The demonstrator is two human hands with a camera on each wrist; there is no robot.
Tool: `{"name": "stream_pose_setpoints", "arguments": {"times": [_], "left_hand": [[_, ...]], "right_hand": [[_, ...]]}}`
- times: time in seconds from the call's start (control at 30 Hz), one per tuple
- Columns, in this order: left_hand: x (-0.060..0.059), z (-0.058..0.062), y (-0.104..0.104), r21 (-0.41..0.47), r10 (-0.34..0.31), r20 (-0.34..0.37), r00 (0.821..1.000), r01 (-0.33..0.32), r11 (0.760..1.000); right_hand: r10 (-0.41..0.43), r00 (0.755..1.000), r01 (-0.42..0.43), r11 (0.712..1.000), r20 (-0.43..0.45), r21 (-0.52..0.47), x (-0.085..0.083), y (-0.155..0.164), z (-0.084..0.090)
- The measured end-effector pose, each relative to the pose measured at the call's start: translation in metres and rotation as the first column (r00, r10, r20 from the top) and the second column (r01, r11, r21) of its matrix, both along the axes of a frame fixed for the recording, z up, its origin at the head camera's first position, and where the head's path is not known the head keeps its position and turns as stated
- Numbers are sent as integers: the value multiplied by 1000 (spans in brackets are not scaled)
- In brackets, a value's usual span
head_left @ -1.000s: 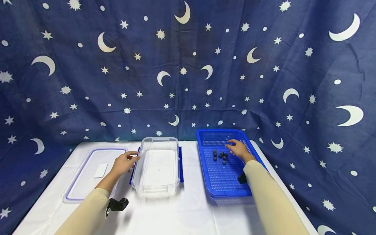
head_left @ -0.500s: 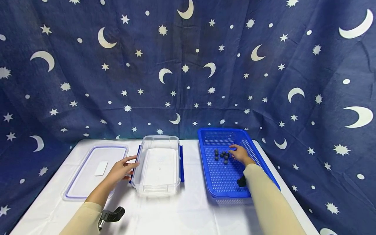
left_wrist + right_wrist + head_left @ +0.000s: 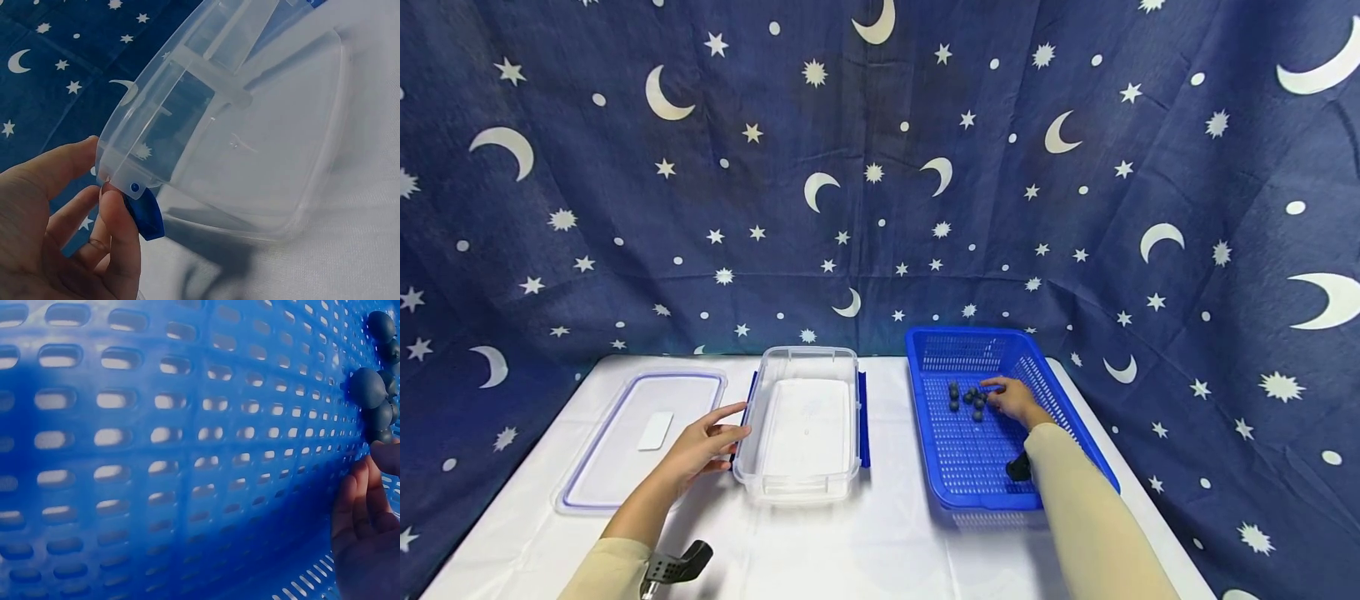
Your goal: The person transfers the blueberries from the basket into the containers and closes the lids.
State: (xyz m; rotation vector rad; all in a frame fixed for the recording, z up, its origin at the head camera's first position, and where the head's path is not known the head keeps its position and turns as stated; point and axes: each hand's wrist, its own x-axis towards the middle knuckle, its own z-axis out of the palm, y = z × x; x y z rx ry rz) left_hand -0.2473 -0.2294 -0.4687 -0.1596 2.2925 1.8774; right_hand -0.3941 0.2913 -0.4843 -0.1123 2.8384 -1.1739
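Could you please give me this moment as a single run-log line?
left hand: touches clear container side, by blue latch | right hand: in blue basket, fingertips at dark balls | lid: flat, left

A white-covered table (image 3: 850,542) stands before a dark blue backdrop (image 3: 880,167) printed with moons and stars.

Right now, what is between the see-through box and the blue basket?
Only bare white table, apart from the blue latch on the clear box. The head view shows this gap beside the blue basket.
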Motion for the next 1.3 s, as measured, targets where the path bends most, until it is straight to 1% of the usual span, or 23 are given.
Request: {"name": "stream_pose_setpoints", "arguments": {"times": [0.17, 0.3, 0.5, 0.63, 0.7, 0.83, 0.97, 1.1, 1.3], "left_hand": [[1, -1, 0, 21, 8, 3, 1000, -8, 1000], [1, -3, 0, 37, 17, 10, 1000, -17, 999], [1, -5, 1, 41, 20, 7, 1000, -20, 999], [1, -5, 1, 40, 24, 9, 1000, -25, 999], [1, -4, 1, 42, 26, 9, 1000, -27, 999], [2, -3, 0, 45, 25, 8, 1000, -25, 999], [2, -3, -1, 44, 23, 11, 1000, -23, 999], [1, -4, -2, 48, 18, 15, 1000, -19, 999], [1, -3, -2, 49, 11, 13, 1000, -12, 999]], "right_hand": [[3, 1000, -3, 999, 7, -39, 1, -1, 1], [-4, 1000, 4, 999, 1, -40, 1, -1, 0], [-15, 1000, 15, 1000, -20, 11, -2, 1, -3], [-24, 1000, 24, 998, -14, 56, 0, 0, -4], [-25, 1000, 26, 998, -16, 59, 1, 0, -4], [-27, 999, 28, 999, -37, 27, 0, -1, -5], [-53, 998, 52, 998, -32, -46, 0, 2, -9], [-83, 997, 83, 990, 10, -118, -1, 5, -11], [-119, 990, 132, 971, 77, -199, -1, 6, -9]]}}
